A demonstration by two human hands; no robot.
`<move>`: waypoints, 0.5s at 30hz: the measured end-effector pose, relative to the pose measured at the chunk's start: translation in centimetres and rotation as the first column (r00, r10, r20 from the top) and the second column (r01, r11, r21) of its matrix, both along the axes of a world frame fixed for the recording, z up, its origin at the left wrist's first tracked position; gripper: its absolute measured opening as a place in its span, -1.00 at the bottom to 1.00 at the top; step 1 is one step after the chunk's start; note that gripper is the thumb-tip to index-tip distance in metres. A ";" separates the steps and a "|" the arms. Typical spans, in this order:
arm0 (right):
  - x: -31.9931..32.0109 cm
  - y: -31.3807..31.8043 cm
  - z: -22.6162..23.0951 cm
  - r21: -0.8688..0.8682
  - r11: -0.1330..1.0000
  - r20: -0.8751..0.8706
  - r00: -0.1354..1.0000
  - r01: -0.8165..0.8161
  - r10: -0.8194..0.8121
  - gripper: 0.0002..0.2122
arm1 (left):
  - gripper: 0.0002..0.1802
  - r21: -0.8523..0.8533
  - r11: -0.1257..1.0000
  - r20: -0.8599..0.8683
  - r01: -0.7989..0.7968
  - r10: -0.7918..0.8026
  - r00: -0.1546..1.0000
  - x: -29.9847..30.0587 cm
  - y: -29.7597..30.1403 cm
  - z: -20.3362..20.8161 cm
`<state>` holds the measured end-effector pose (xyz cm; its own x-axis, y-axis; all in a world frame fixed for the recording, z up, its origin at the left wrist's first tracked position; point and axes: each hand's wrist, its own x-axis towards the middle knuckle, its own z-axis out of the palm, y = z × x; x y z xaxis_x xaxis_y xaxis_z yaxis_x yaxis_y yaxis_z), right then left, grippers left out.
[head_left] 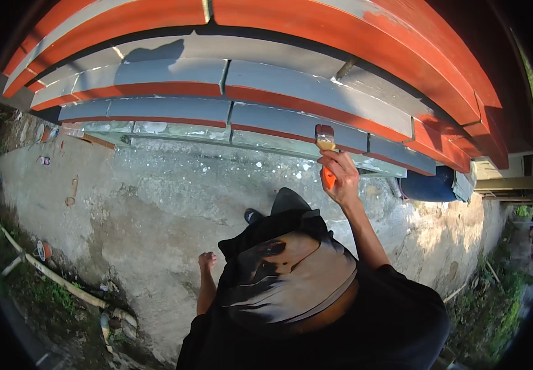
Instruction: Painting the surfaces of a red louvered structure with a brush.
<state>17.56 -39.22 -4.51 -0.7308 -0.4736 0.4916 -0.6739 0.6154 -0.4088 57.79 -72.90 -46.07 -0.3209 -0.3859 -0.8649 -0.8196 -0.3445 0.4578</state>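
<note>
My right hand (340,176) is raised and wrapped round the orange handle of a paintbrush (325,137). The brush points up and away from me, its bristles dark with reddish paint. Its tip lies over a grey-blue board (297,121) with a red lower edge; whether the bristles touch it I cannot tell. My left hand (207,260) hangs low beside my body with its fingers curled in, and nothing shows in it. Above the grey-blue boards run wider orange-red boards (340,28) in stepped, overlapping rows.
Beneath me lies a stained concrete floor (168,203) with white paint spots. A dark blue container (428,184) stands under the boards at right. Pipes (63,282) run along the plants at lower left, near a small bucket (43,250). A pale greenish ledge (266,141) sits below the boards.
</note>
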 end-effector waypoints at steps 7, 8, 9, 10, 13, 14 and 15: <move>1.7 -11.7 -12.1 0.043 0.969 0.280 0.934 -0.242 0.221 -0.81 | -0.70 -0.305 0.898 -0.166 -0.316 0.277 0.947 -5.8 -4.5 1.6; 0.5 -13.1 -15.3 0.070 0.958 0.341 0.909 -0.277 0.238 -0.82 | -0.70 -0.292 0.890 -0.179 -0.350 0.309 0.934 -5.3 -4.8 1.6; -0.9 -14.3 -18.6 0.066 0.939 0.357 0.887 -0.337 0.293 -0.82 | -0.70 -0.286 0.894 -0.147 -0.346 0.316 0.937 -5.3 -5.2 2.4; -2.3 -15.4 -21.9 0.204 0.892 0.506 0.824 -0.403 0.256 -0.82 | -0.71 -0.253 0.887 -0.144 -0.387 0.361 0.921 -5.2 -5.6 3.4; -6.3 -20.2 -28.8 0.487 0.706 0.670 0.738 -0.515 0.076 -0.83 | -0.64 -0.202 0.896 -0.108 -0.396 0.382 0.918 -3.0 -8.4 4.7; -7.3 -21.9 -30.4 0.631 0.569 0.680 0.729 -0.528 -0.077 -0.82 | -0.60 -0.205 0.894 -0.075 -0.398 0.391 0.917 -1.2 -9.2 4.6; -8.1 -24.0 -31.6 0.623 0.558 0.684 0.728 -0.548 -0.048 -0.82 | -0.57 -0.238 0.903 -0.016 -0.357 0.364 0.931 1.0 -10.0 4.5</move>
